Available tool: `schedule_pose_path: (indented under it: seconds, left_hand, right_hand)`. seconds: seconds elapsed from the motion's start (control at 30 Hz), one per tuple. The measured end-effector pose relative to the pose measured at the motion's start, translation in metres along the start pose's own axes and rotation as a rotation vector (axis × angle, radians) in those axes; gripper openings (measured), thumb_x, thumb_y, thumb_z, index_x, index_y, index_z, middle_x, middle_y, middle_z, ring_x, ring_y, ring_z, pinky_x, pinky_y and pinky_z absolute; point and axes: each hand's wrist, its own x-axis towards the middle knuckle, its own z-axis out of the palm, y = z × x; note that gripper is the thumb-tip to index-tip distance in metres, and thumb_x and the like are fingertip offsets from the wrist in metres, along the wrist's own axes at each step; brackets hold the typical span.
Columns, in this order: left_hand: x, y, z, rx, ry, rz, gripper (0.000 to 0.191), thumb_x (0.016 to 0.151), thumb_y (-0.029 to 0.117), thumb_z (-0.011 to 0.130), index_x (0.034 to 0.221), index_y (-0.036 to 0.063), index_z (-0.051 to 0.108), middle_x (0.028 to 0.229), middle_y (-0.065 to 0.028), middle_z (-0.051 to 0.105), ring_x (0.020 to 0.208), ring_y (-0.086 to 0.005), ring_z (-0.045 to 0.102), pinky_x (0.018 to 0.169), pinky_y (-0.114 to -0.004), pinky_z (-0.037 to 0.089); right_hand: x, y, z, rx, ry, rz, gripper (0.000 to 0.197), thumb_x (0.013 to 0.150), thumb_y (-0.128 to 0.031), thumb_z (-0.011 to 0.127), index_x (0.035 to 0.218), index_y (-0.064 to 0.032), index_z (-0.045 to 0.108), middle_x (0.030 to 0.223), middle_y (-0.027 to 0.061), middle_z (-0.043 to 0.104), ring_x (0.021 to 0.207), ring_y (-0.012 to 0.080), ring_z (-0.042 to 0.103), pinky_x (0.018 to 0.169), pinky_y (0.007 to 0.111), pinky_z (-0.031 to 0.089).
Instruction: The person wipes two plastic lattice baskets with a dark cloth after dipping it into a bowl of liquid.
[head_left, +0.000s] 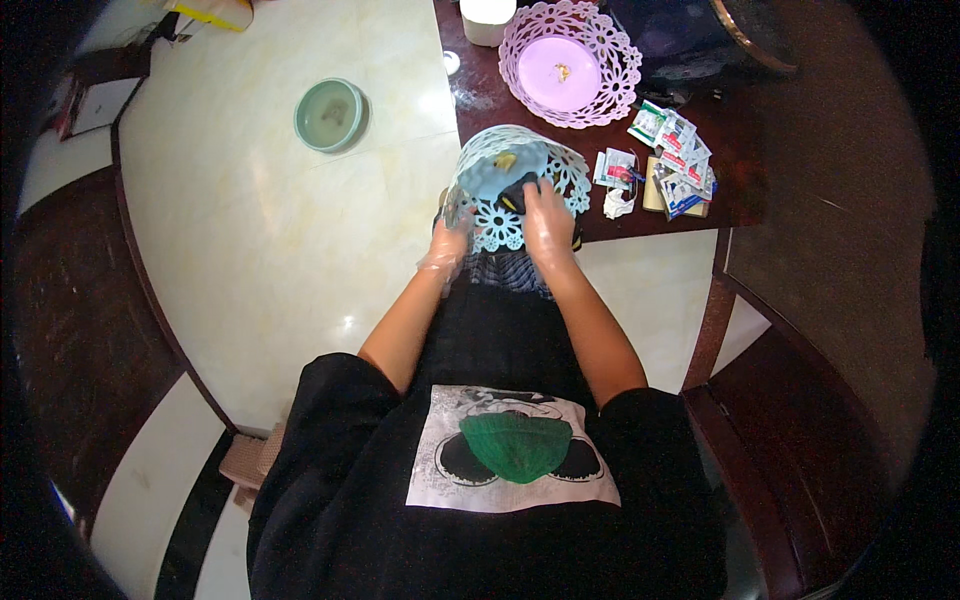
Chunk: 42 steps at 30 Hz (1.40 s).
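Clear thin gloves cover both of my hands. My left hand grips the near left rim of a light blue plastic basket with flower-shaped openings, tilted towards me. Inside it, my right hand has its fingers closed on a dark cloth with a yellow patch, pressed to the basket's inner side. A yellowish mark shows on the basket's bottom. Beyond it, a pink basket of the same pattern stands on the dark wooden table, with a gold-coloured mark on its bottom.
On the floor at the left stands a green basin of cloudy water. Several small packets lie on the table at the right, near a crumpled white tissue. A white container stands at the table's far left edge.
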Motion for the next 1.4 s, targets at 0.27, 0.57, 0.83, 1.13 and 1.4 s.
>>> schedule_pose_path:
  seconds: [0.27, 0.57, 0.83, 1.13, 1.4]
  left_hand:
    - [0.001, 0.013, 0.006, -0.034, 0.030, 0.062, 0.043, 0.092, -0.002, 0.044, 0.134, 0.0061, 0.042, 0.121, -0.0101, 0.054, 0.103, -0.0172, 0.055, 0.083, -0.029, 0.052]
    - [0.013, -0.001, 0.000, 0.209, -0.006, 0.069, 0.047, 0.092, 0.000, 0.047, 0.137, 0.0098, 0.040, 0.115, -0.0065, 0.055, 0.100, -0.0148, 0.054, 0.079, -0.028, 0.051]
    - [0.005, -0.001, 0.011, 0.220, 0.008, 0.148, 0.049, 0.087, -0.003, 0.048, 0.134, 0.0074, 0.039, 0.116, -0.0096, 0.058, 0.094, -0.0170, 0.058, 0.078, -0.029, 0.049]
    - [0.023, -0.003, 0.003, 0.068, 0.039, -0.013, 0.044, 0.087, -0.001, 0.046, 0.130, 0.0013, 0.041, 0.111, -0.0118, 0.060, 0.082, -0.0173, 0.063, 0.073, -0.030, 0.052]
    - [0.003, 0.024, 0.007, -0.013, 0.056, -0.048, 0.047, 0.090, 0.003, 0.051, 0.135, 0.0008, 0.037, 0.117, -0.0137, 0.057, 0.089, -0.0209, 0.064, 0.073, -0.031, 0.053]
  right_hand:
    - [0.015, -0.014, 0.046, -0.238, 0.002, 0.076, 0.009, 0.075, -0.010, 0.059, 0.084, -0.0088, 0.061, 0.082, 0.0091, 0.058, 0.074, 0.0261, 0.062, 0.055, 0.035, 0.053]
    - [0.029, -0.034, 0.007, 0.378, -0.440, 0.321, 0.044, 0.074, -0.017, 0.058, 0.115, -0.0019, 0.056, 0.097, 0.0254, 0.063, 0.089, 0.0412, 0.061, 0.078, 0.048, 0.049]
    - [0.029, 0.000, 0.036, 0.900, -0.369, 0.445, 0.050, 0.076, -0.015, 0.061, 0.124, -0.0003, 0.052, 0.095, 0.0195, 0.066, 0.084, 0.0279, 0.064, 0.079, 0.035, 0.049]
    - [0.044, 0.025, -0.023, 0.260, -0.221, 0.401, 0.041, 0.077, -0.016, 0.063, 0.116, -0.0102, 0.053, 0.098, 0.0179, 0.065, 0.092, 0.0369, 0.062, 0.078, 0.045, 0.049]
    - [0.044, 0.004, 0.024, -0.039, -0.116, 0.107, 0.016, 0.080, -0.011, 0.054, 0.095, -0.0049, 0.056, 0.079, 0.0135, 0.063, 0.073, 0.0322, 0.065, 0.062, 0.042, 0.053]
